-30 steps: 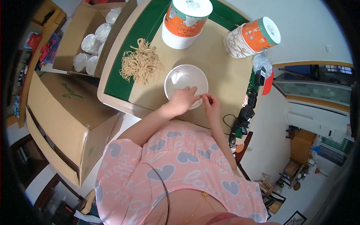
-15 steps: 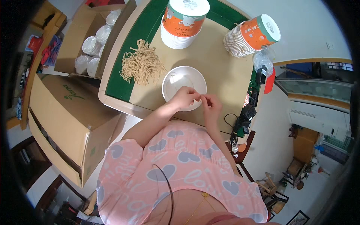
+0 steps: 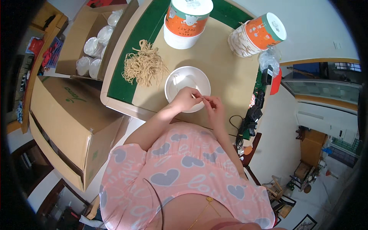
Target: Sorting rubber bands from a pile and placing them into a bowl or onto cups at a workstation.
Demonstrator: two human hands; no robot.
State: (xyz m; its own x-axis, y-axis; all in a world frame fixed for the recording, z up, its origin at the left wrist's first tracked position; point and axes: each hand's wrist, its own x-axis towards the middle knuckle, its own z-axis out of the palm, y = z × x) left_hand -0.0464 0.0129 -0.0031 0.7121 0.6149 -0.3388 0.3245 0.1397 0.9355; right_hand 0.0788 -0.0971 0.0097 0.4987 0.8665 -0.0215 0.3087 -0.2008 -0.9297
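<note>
A white round paper tub (image 3: 174, 85) stands mouth up on the brown tabletop in front of me, its inside in view. My left hand (image 3: 187, 99) is bent over the tub's near side, with thumb and fingers pinched together. Close against it at the tub's near right rim is my right hand (image 3: 214, 108), its fingertips pinched too. The fingertips of both hands nearly meet, and whatever lies between them is too small to make out. A loose heap of tan cords (image 3: 143, 64) lies to the left of the tub.
Behind the tub rises a stack of orange and white paper tubs (image 3: 186, 28). A second, tilted stack (image 3: 257, 35) has cords along its side. Black cables and adapters (image 3: 251, 119) lie at the table's right edge. An open carton (image 3: 71, 57) of wrapped white cups stands left.
Both hands have shifted slightly, the right one a little left, with fingertips still pinched together. The tub sits about where it was.
</note>
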